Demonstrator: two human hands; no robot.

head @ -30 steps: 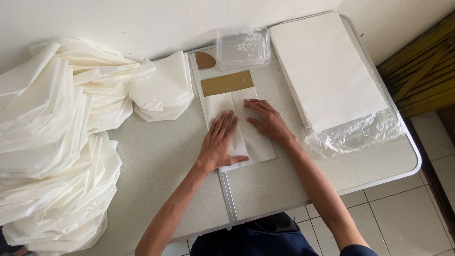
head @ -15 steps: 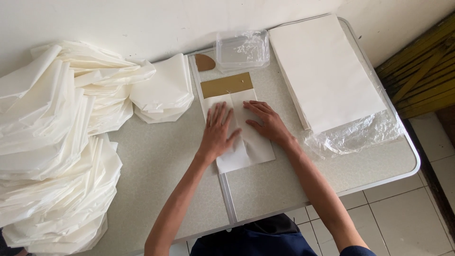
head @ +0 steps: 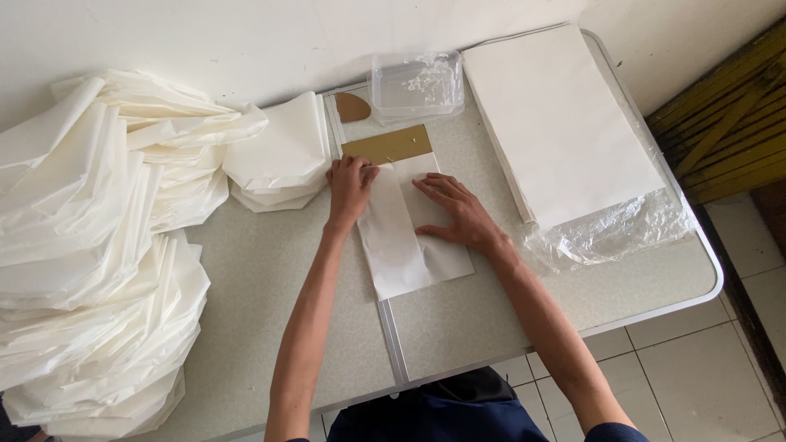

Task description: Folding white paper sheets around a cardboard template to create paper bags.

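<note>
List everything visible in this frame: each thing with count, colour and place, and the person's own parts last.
folded paper sheet: one, white, table centre, under both hands
brown card: one, tan rectangle, just beyond the sheet
small brown piece: one, rounded, near the wall
plastic container: one, clear, far edge by the wall
flat paper stack: one, white, right side, on clear plastic wrap
small folded pile: one, white, left of the card
large folded heap: many pieces, white, left end
table: one, speckled grey, metal seam down the middle
tiled floor: pale, lower right
left hand: pressing the sheet's top left edge
right hand: flat on the sheet's right half
</note>
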